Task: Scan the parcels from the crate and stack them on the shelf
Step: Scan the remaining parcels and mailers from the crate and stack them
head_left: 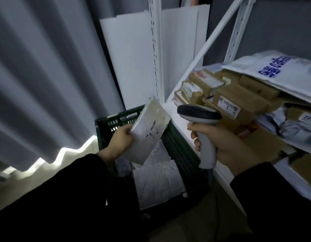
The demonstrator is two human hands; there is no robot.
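Note:
My left hand (120, 139) grips a flat grey mailer parcel (148, 130) by its lower left edge, holding it tilted above the dark green crate (114, 120). A printed label shows on the parcel's face. My right hand (219, 142) is closed around the handle of a grey barcode scanner (199, 115), whose dark head points left toward the parcel. More pale plastic-wrapped parcels (158, 180) lie inside the crate below. To the right stands the white shelf (174, 109), its level stacked with brown cardboard boxes (228, 100).
A large white bag with blue lettering (277, 70) lies on top of the boxes. Grey mailers (298, 130) sit lower on the right. White shelf uprights (156, 49) and white panels rise behind the crate. A grey curtain (42, 75) hangs on the left.

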